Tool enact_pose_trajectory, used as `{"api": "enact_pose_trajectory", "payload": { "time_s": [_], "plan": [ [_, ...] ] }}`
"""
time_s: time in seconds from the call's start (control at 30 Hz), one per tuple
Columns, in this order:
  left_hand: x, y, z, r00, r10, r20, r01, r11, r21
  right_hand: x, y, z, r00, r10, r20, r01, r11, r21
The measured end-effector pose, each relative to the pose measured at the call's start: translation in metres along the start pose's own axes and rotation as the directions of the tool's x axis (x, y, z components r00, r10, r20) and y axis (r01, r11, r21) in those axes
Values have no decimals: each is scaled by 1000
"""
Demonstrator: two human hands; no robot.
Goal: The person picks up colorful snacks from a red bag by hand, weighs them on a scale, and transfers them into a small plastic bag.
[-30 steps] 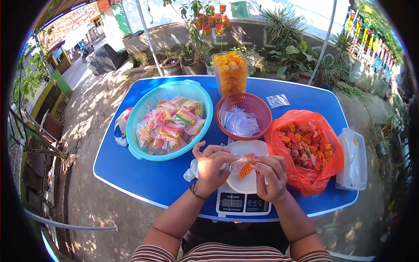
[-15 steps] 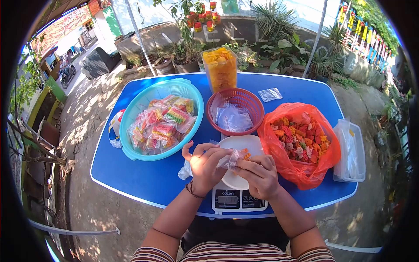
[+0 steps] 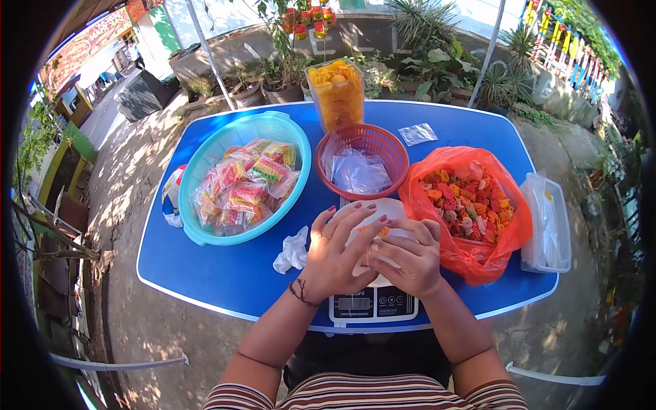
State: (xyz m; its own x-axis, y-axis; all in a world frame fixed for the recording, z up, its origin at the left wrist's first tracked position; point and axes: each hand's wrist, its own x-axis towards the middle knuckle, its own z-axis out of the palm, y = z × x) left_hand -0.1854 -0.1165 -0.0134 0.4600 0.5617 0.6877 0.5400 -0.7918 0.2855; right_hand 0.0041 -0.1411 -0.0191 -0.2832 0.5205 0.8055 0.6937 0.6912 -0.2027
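Note:
Both hands meet above the round white plate (image 3: pixel 387 207) of a kitchen scale (image 3: pixel 374 307). My left hand (image 3: pixel 336 253) has its fingers stretched out and spread over the plate. Beside it, my right hand (image 3: pixel 408 256) has bent fingers around a small clear plastic bag, mostly hidden by the hands. A bit of orange shows between them. Just behind the plate is a red basket (image 3: pixel 403 179) of empty clear bags. To the right, an orange-red plastic bag (image 3: pixel 471 263) holds colourful pieces.
A turquoise basket (image 3: pixel 198 236) of filled packets stands left on the blue table (image 3: pixel 273 301). Crumpled white tissue (image 3: pixel 292 251) lies near my left hand. Behind are a tub of yellow pieces (image 3: pixel 338 96) and a flat packet (image 3: pixel 417 134); a clear box (image 3: pixel 547 225) stands right.
My left hand has opened its fingers from a pinch on the small bag and spread them over the plate. The tissue shows more fully. The view has shifted slightly.

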Motion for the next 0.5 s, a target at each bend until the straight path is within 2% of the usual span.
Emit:
{"api": "enact_pose_trajectory", "payload": {
  "time_s": [0.13, 0.23, 0.33, 0.43, 0.5],
  "plan": [
    [-11, -14, 5, 995, 64, 81, -63, 998, -5, -3, 5, -1, 1000, -19, -3, 19, 999, 36],
    [-14, -17, 10, 999, 32, 42, -32, 999, 8, -12, 6, 13, 960, 255, -117, -193, 902, 386],
    [-7, -18, 2, 997, -82, -8, 82, 997, 6, -12, 14, 7, 940, 342, 8, -334, 911, 242],
    [-7, -28, -4, 995, -95, -31, 93, 994, -58, -5, 17, 5, 955, 226, 194, -231, 973, 3],
    [-8, -32, -4, 993, -110, -34, 107, 991, -78, -2, 12, 1, 938, 224, 263, -234, 972, 9]
  ]
}}
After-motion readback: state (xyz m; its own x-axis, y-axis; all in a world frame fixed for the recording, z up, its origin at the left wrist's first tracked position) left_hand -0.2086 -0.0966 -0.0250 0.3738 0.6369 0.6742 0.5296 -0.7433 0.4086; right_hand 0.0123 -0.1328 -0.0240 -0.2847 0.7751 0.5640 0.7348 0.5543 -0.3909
